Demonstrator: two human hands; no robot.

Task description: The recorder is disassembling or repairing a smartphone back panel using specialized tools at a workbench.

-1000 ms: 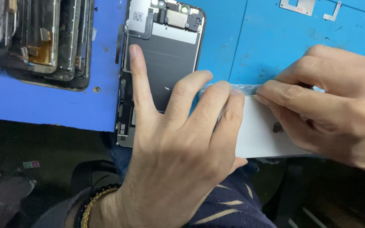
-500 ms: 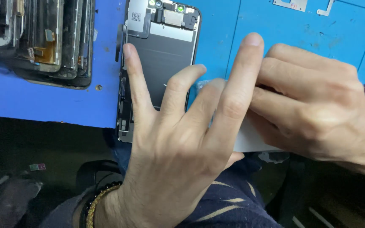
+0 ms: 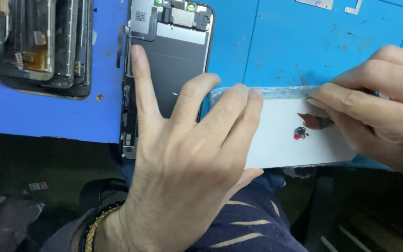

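My left hand (image 3: 187,172) is pressing flat, fingers spread, pinning the white phone back (image 3: 295,135) on the blue mat (image 3: 276,51) | my right hand (image 3: 378,102) is pinching its clear film (image 3: 267,92) (steadying it) | opened phone (image 3: 169,70) is lying beside.

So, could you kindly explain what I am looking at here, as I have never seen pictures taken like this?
The camera sits on a person's head and looks down at their own two bare hands over a blue work mat. The left hand lies flat, its fingers spread across an opened phone screen part and the end of a white phone back wrapped in clear film. The right hand pinches at that film near the phone's edge. A stack of old phone screens lies at the upper left, and small metal plates lie at the top.
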